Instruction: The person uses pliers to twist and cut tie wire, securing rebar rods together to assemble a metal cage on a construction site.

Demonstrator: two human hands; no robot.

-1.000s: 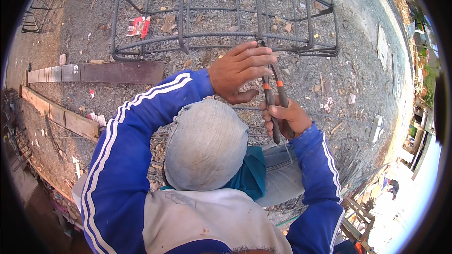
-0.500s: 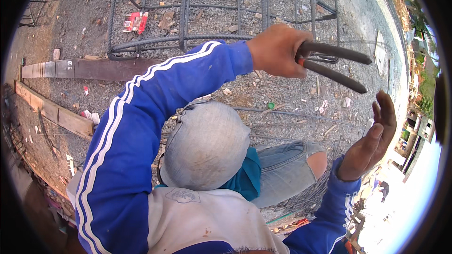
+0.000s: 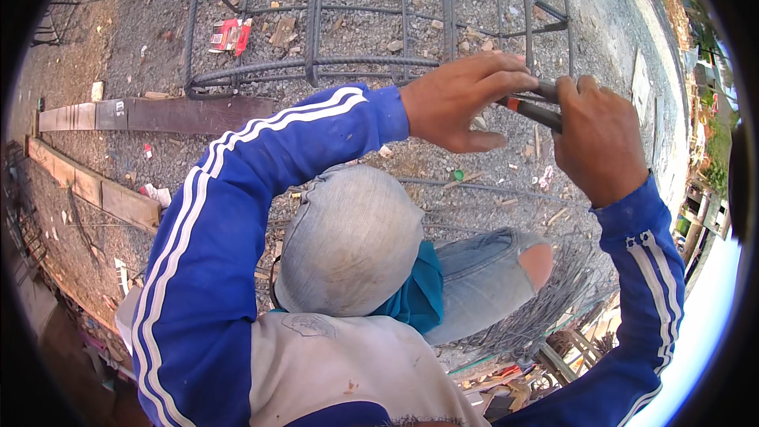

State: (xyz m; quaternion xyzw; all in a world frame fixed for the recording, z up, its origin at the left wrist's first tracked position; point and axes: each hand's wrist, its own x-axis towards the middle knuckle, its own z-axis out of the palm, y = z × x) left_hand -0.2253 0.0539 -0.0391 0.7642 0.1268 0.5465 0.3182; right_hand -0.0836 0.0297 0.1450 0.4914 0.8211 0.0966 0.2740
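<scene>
My right hand (image 3: 598,138) is closed around the dark handles of a pair of pincers (image 3: 540,115), in front of the near right end of a rebar cage (image 3: 316,32). A bit of orange shows where the handles meet; the jaws are hidden. To the left of it, my left hand (image 3: 466,103) is open, palm down, its fingers stretched toward the pincers and its thumb apart. Those fingertips overlap the upper handle in view; whether they touch it I cannot tell. The cage of ribbed steel bars lies on gravel beyond both hands.
A dark plank (image 3: 182,115) lies left of the cage, with a wooden board (image 3: 95,186) nearer me. A red and white packet (image 3: 231,35) sits among the bars. Thin rods (image 3: 506,190) run across the gravel by my bent, jeans-clad knee (image 3: 348,237). Loose wire (image 3: 573,277) is at the right.
My right hand has come up and in from the lower right and taken hold of the pincers' handles. My left hand has let go of them, its fingers now stretched out.
</scene>
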